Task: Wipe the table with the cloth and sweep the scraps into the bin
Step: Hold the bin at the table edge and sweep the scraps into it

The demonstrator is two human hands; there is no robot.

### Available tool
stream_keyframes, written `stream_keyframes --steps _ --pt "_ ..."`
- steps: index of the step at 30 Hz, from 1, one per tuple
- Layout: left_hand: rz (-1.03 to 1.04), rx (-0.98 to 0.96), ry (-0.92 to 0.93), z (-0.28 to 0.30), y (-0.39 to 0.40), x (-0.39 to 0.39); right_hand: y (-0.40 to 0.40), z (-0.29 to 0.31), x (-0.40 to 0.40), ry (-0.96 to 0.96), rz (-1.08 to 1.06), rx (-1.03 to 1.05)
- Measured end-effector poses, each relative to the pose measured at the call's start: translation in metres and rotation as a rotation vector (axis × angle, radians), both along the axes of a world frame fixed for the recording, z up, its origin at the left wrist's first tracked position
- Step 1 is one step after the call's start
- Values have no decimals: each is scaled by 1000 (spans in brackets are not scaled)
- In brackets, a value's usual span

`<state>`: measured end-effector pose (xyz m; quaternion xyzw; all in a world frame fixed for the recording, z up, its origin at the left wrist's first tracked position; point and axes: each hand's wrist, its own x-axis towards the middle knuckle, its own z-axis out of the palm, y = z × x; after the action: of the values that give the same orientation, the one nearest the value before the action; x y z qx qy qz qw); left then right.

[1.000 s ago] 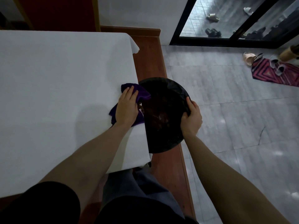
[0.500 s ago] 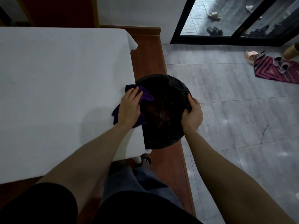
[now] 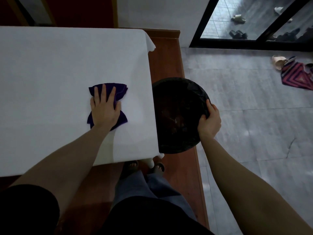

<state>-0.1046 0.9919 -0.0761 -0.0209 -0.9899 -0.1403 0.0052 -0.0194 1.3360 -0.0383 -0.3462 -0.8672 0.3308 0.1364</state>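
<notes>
A white-covered table (image 3: 50, 68) fills the left of the view. My left hand (image 3: 104, 107) presses flat on a purple cloth (image 3: 121, 90), which lies on the table a short way in from its right edge. A round black bin (image 3: 177, 92) lined with a dark bag is held just beside the table's right edge, its rim slightly below the tabletop. My right hand (image 3: 209, 122) grips the bin's right rim. A few small pale scraps show inside the bin. I see no scraps on the table.
A red-brown wooden platform (image 3: 164, 58) runs under and beside the table. Grey tiled floor (image 3: 245, 126) spreads to the right, with a striped mat (image 3: 298, 77) and sandals near a black-framed glass door (image 3: 254, 28). My legs and feet show below.
My left hand has slid the cloth left, away from the table's edge and off the bin's rim. The bin now sits clear of the table edge, my right hand still holding it.
</notes>
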Motion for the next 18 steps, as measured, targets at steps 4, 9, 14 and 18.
stream_keyframes --steps 4,9,14,18 --pt "-16 -37 -48 0 1 -1 2 1 4 -4 -23 -5" --pt "-28 -75 -74 3 3 -4 14 7 13 17 -46 8" --pt "-250 -67 46 21 41 -14 31 12 22 26 -98 12" --pt "-442 14 51 37 96 -24 44 19 28 36 -139 21"
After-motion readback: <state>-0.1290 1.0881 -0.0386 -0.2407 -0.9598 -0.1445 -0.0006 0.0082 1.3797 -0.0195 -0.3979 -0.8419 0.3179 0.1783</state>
